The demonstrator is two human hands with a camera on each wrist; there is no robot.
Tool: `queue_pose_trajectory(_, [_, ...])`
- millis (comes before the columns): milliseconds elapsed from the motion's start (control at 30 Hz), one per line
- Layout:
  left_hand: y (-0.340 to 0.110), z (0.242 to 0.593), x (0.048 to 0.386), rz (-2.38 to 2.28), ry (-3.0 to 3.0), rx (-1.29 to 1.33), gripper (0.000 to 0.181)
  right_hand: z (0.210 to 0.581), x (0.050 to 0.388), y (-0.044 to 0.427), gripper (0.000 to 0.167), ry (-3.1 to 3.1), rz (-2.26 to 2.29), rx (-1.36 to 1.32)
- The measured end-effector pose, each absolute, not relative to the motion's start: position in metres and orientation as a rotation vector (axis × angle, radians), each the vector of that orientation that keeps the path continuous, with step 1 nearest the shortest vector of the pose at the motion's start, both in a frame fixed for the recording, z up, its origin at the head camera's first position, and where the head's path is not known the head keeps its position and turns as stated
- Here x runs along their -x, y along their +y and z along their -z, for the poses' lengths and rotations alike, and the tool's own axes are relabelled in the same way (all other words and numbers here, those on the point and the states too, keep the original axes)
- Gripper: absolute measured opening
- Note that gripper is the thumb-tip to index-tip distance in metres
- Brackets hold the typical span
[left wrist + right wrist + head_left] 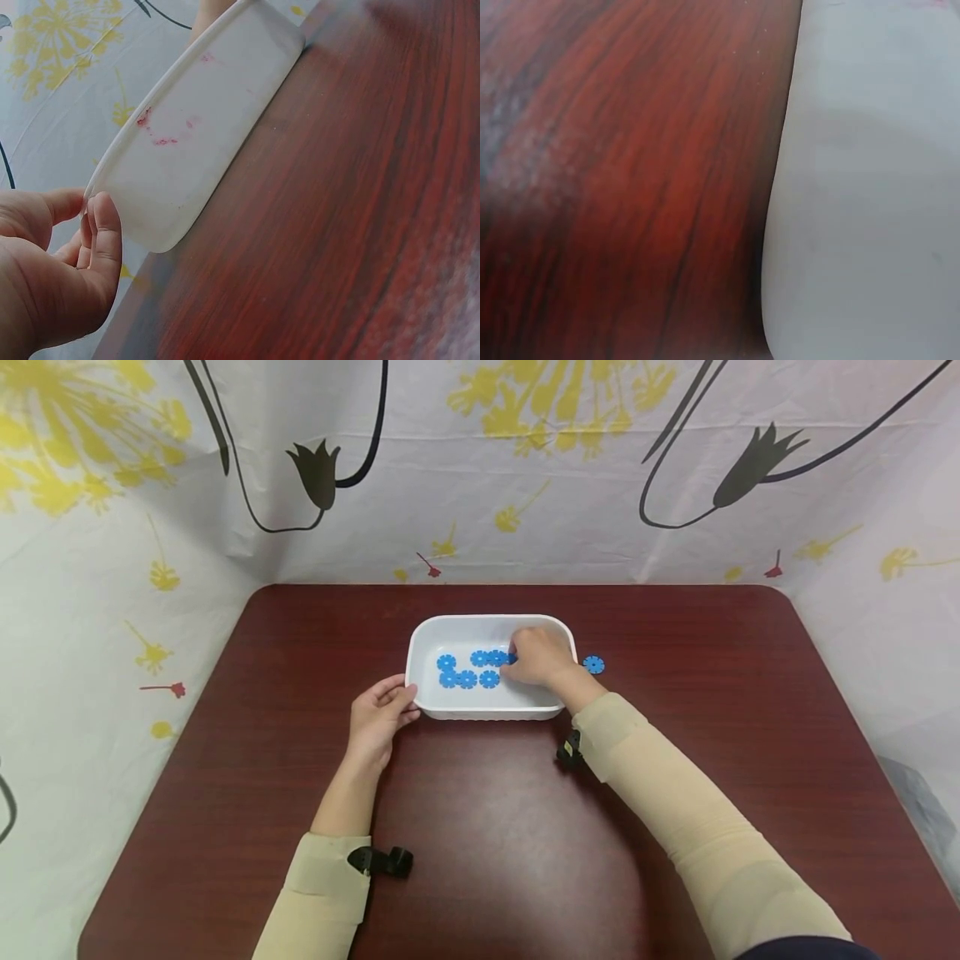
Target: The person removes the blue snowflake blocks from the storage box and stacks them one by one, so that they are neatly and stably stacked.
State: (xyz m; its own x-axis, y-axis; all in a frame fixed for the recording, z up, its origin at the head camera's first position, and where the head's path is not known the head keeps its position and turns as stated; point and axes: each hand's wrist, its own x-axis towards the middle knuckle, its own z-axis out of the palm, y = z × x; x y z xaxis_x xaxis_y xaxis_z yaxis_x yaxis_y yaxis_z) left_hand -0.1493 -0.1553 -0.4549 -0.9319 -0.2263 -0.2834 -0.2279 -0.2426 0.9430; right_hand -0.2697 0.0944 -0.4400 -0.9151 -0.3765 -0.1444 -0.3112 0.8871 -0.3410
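A white plastic tray (491,713) stands on the table with several blue notched plastic discs (467,680) inside, some touching in rows. My left hand (377,720) grips the tray's front left corner. In the left wrist view the thumb and fingers of that left hand (71,262) pinch its rim. Inside the tray's right part, my right hand (542,657) has its fingers curled down and pinches a blue disc (512,658) at the end of the back row. That disc is partly hidden by the fingers. The right wrist view shows only the tray's outer wall (870,187) and tabletop.
One more blue disc (594,664) lies on the table just right of the tray. The dark red wood-grain table (510,827) has rounded far corners. A flower-patterned white cloth (480,485) hangs behind it. Each sleeve carries a small black wrist camera (381,861).
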Motion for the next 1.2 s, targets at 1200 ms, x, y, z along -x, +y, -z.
queue_pose_trajectory(1200, [-0.1552, 0.4564, 0.1497, -2.378, 1.937, 0.591, 0.036, 0.4372, 0.2667, 0.0977, 0.029, 2.835, 0.787, 0.615])
